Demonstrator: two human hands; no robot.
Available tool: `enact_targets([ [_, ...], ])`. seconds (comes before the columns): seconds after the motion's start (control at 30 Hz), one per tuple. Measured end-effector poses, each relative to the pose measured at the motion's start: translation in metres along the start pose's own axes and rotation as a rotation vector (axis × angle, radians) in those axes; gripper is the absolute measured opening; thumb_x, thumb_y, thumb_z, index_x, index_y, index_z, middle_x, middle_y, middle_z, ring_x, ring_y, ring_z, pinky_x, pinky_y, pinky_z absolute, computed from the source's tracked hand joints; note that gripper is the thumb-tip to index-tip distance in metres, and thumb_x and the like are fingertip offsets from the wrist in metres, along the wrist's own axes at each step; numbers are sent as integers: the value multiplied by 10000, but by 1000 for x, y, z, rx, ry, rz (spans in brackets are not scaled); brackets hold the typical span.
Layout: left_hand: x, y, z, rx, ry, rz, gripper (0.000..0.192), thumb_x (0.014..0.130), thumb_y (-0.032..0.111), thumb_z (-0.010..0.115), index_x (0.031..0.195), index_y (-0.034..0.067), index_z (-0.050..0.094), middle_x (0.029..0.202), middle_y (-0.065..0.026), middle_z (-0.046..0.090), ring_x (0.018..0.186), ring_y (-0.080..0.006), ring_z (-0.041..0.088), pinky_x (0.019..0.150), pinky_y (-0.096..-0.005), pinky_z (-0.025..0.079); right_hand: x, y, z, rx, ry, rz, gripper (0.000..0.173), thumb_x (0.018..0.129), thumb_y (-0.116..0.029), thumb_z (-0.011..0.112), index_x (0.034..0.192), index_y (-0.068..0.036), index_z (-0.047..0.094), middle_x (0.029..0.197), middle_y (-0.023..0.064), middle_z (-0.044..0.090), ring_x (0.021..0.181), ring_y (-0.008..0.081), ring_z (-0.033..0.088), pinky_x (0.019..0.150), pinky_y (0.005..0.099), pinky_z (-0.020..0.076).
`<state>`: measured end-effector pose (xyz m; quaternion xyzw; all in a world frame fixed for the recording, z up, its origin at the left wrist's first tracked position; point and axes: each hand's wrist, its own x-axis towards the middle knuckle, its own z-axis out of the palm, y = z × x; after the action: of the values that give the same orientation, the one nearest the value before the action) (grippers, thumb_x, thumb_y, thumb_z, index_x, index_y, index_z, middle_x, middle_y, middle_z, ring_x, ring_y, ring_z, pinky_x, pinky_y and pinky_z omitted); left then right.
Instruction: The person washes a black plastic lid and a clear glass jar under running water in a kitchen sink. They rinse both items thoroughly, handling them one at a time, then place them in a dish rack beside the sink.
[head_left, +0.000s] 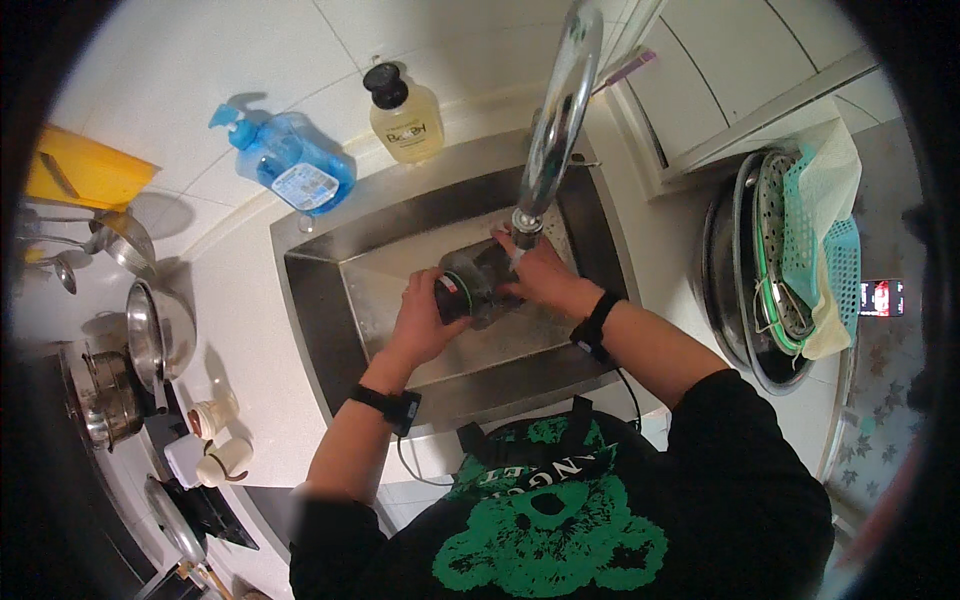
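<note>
A dark, see-through container (480, 289) with a green ring and a small red-and-white label lies on its side between my hands, above the sink floor. My left hand (421, 319) grips its dark end near the ring. At the other end is my right hand (544, 274), its fingers on the container; whether any reach inside it is hidden. Right over this hand stands the spout of the chrome faucet (559, 127), and water seems to run from it. The stainless steel sink (322, 337) surrounds both hands, its floor wet.
Behind the sink stand a blue pump bottle (304, 169) and a yellowish soap bottle (409, 131) with a black pump. Stacked basins and turquoise baskets (840, 270) lean at the right. Metal pans (150, 330) and small jars (214, 416) sit left, by a stove.
</note>
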<state>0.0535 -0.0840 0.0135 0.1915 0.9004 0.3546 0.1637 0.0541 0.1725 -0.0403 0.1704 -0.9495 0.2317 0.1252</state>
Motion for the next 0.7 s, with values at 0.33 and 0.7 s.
enact_targets([
  [0.33,13,4,-14,61,-102,113,845,677,154,878,1365,65,395,1378,-208,437,1248,-453,475,1059,-472,434,39,52,0,384,-698,80,860,634,-342,916,1339,-48,520,1276,218,614,1206,388,584,1008,433,480],
  [0.7,14,-8,-14,13,-107,48,844,672,152,886,1356,54,400,1359,-208,438,1251,-443,473,1070,-461,427,22,84,7,493,-1038,617,1197,674,-250,921,1571,-95,143,1487,259,437,1237,416,566,987,486,516],
])
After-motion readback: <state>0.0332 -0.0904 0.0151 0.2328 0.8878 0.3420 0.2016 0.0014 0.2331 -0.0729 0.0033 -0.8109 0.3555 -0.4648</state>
